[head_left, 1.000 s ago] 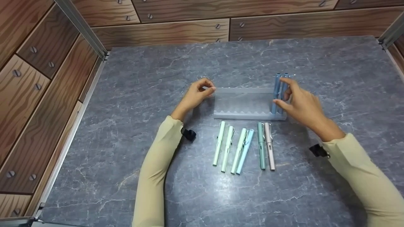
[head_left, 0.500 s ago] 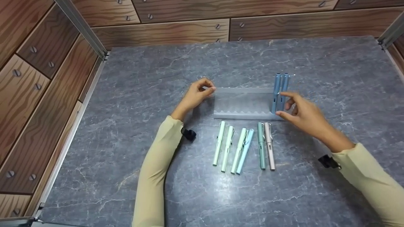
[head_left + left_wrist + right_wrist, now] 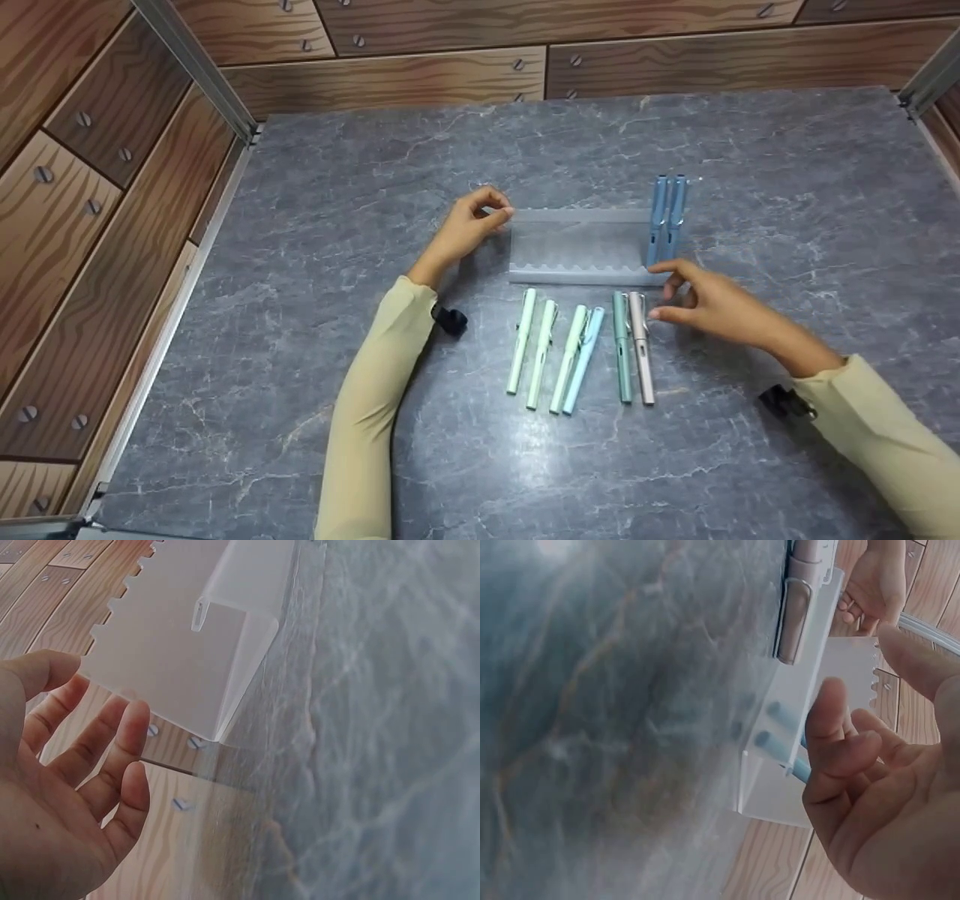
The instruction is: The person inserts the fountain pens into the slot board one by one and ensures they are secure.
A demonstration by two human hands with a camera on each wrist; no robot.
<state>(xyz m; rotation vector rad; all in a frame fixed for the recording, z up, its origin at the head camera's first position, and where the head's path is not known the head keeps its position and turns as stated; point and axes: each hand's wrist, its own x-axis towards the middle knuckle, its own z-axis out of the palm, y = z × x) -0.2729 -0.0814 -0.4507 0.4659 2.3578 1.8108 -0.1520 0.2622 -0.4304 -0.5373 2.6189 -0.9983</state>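
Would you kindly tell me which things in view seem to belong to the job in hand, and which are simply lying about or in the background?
Likely part of the job:
clear rack
two blue pens in the rack
three pale green pens
light blue pen
dark green pen
pinkish-grey pen

Seemingly just surroundings:
wood-patterned panels
metal posts
black devices worn at the wrists

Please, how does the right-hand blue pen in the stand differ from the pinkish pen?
Colour: the blue pen is medium blue; the pinkish pen is pale greyish pink.
Pose: the blue pen is propped up in the stand; the pinkish pen lies on the table.
Neighbour: the blue pen is beside another blue one, the pinkish pen beside a green pen.
Both are slim, with a dark slot.
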